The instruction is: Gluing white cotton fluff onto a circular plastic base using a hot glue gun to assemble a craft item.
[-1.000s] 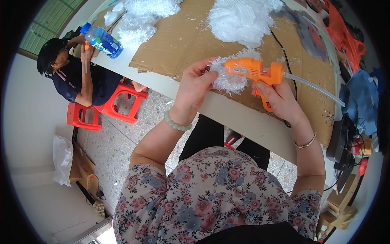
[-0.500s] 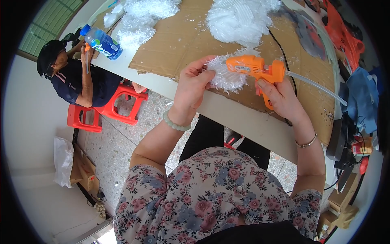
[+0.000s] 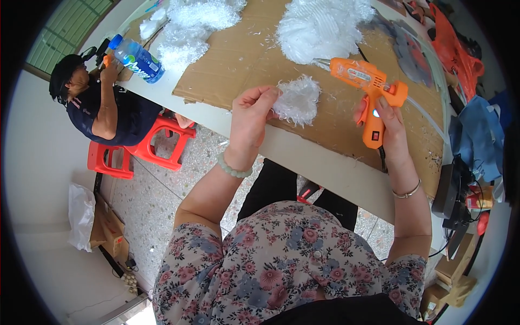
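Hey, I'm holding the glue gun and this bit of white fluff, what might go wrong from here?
If hot, the nozzle of the orange glue gun in the right hand might melt the large white fluffy pile, which looks very close. Swung toward the small white piece, it could burn the left hand pinching it. Glue might also drip onto the cardboard.

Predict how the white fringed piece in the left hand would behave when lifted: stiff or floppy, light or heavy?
The white fringed piece is probably light, its fringe being fine and airy. It may flop, since loose strands splay beyond the left hand. It might shed: similar bits litter the cardboard.
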Available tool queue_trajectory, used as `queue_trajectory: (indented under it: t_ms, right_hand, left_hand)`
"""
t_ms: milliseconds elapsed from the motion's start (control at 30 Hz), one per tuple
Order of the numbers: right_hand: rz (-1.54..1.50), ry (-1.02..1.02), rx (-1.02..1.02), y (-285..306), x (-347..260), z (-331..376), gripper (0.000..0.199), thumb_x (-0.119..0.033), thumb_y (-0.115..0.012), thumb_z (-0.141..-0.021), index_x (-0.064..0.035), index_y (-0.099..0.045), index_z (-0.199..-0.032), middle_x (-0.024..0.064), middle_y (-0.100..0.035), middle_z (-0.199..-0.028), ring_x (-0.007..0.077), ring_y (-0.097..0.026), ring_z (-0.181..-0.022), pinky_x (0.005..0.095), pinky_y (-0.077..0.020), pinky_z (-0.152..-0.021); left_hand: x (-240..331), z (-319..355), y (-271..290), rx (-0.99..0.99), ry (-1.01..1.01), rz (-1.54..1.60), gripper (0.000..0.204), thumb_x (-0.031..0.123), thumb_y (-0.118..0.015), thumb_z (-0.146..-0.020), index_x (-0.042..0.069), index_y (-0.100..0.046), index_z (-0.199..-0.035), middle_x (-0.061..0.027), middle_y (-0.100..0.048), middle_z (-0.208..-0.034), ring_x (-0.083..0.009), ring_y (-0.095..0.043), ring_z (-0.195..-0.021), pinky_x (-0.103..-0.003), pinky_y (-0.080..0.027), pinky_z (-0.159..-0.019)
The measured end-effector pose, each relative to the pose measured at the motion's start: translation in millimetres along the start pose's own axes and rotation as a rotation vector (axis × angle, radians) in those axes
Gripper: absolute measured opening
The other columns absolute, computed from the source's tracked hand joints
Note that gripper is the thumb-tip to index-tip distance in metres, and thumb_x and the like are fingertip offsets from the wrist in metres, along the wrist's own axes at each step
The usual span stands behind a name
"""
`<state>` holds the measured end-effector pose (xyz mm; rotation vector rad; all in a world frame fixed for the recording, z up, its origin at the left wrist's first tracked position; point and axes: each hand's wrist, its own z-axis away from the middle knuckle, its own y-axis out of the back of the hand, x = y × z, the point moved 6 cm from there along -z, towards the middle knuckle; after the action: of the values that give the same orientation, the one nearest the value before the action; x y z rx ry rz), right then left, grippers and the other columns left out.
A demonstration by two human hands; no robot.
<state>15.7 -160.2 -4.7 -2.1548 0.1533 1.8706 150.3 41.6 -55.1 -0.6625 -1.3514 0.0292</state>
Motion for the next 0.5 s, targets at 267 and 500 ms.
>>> queue_trajectory:
  t_ms: [267,500]
  right_hand:
    - [-0.313,-0.01,0.264,28.0,11.7,-9.9,0.03,-0.031,-0.05,-0.092,-0.0048,-0.052,-0.107,0.0078,-0.059,-0.099,0.0206,-0.06,-0.087,0.0349,-0.0486,-0.078]
    - [-0.242,-0.121,0.441,22.1,16.5,-11.1,0.028,-0.016,-0.064,-0.084,-0.0056,-0.053,-0.107,0.0045,-0.059,-0.098,0.0139,-0.059,-0.084,0.0293,-0.0495,-0.073]
  left_hand:
    - [-3.0,6.8,-18.2,-0.111,-0.193,-0.076,0.005,0.003,-0.068,-0.082,0.001,-0.064,-0.084,0.0015,-0.061,-0.075,-0.0024,-0.051,-0.067,-0.017,-0.041,-0.058]
    - [-10.6,22.0,-53.2,-0.229,-0.247,-0.195,0.007,-0.001,-0.068,-0.08,0.001,-0.062,-0.084,0.0026,-0.059,-0.075,-0.0015,-0.049,-0.065,-0.016,-0.039,-0.058]
